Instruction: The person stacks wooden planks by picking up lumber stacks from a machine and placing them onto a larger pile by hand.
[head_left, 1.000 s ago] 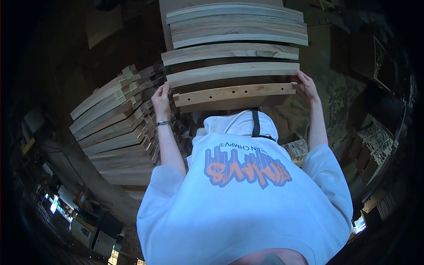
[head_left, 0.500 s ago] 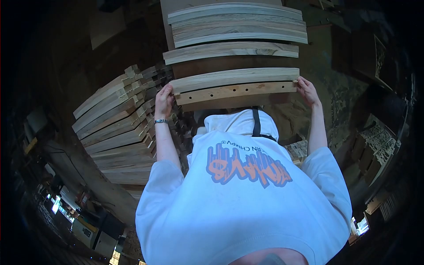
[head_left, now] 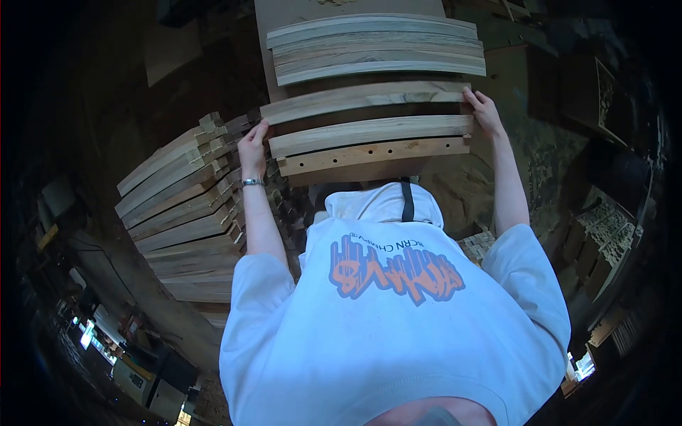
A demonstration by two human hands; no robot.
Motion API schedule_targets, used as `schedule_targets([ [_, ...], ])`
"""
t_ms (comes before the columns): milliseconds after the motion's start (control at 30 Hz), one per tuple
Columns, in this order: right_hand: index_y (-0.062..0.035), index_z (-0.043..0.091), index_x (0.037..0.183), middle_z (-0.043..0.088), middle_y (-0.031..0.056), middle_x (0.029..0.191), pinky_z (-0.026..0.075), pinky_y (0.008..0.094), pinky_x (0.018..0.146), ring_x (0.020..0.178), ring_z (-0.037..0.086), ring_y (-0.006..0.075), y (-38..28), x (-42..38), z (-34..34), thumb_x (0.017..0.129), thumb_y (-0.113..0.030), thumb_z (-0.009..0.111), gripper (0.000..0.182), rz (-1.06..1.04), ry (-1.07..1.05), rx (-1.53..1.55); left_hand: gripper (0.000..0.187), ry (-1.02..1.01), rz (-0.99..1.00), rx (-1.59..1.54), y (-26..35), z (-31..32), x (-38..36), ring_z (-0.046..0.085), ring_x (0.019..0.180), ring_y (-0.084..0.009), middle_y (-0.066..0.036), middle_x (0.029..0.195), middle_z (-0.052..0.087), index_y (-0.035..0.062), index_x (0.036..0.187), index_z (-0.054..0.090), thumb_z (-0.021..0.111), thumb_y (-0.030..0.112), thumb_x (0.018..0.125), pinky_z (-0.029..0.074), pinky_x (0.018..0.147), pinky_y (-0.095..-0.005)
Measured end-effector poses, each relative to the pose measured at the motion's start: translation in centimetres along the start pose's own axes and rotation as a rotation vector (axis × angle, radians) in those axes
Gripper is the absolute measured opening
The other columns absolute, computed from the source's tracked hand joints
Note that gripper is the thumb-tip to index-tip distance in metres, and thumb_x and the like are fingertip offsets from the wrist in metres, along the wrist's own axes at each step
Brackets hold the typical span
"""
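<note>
Curved wooden slats lie in a row on a brown bench top (head_left: pixel 284 21) in front of me. My left hand (head_left: pixel 252 148), with a metal wristband, and my right hand (head_left: pixel 484 112) press on the two ends of one pale curved slat (head_left: pixel 362 98). Closer to me lie a second plain slat (head_left: pixel 369 131) and a slat with a row of drilled holes (head_left: pixel 373 152), edge to edge. Farther off, several more slats (head_left: pixel 376 44) sit stacked together. My white printed T-shirt fills the lower view.
A tall stack of straight planks (head_left: pixel 185 206) stands to the left of the bench. Carved wooden pieces (head_left: pixel 604 227) and small blocks (head_left: pixel 479 245) lie at the right. A dim workshop floor with machines (head_left: pixel 135 362) shows at lower left.
Both hands pushed the drilled slat up against the plain slat, let go of it, and moved farther out to the ends of the slat beyond.
</note>
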State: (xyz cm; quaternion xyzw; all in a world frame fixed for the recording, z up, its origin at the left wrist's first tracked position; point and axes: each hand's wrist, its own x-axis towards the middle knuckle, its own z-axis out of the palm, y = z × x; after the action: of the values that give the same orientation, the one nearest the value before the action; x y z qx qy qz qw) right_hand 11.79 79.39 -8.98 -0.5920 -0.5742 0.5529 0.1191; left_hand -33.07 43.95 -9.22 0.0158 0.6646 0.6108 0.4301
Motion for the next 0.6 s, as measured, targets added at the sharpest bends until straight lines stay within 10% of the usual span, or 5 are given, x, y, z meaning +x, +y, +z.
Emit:
schedule_targets([
  [367,-0.0021,0.065,0.103,0.063,-0.0023,0.095,0.043,0.0213,0.075,0.085,0.053,0.0031,0.5,-3.8,-1.4,0.093,-0.029,0.067,0.029,0.058,-0.326,0.224,0.036,-0.091,-0.124,-0.05,0.0,-1.9,-2.4,0.064,0.098,-0.0159,-0.01,0.109,0.067,-0.0053,0.119,0.063,0.07,0.013,0.088,0.049,0.088,-0.0287],
  [600,-0.0026,0.061,0.115,0.063,0.002,0.109,0.045,0.0247,0.084,0.1,0.057,0.009,-0.2,-3.4,-1.2,0.093,-0.036,0.065,0.041,0.155,-0.32,0.295,0.033,-0.17,-0.145,-0.144,0.4,-1.8,-2.0,0.063,0.097,-0.0177,-0.011,0.108,0.065,-0.0017,0.118,0.059,0.067,0.016,0.09,0.05,0.085,-0.0293],
])
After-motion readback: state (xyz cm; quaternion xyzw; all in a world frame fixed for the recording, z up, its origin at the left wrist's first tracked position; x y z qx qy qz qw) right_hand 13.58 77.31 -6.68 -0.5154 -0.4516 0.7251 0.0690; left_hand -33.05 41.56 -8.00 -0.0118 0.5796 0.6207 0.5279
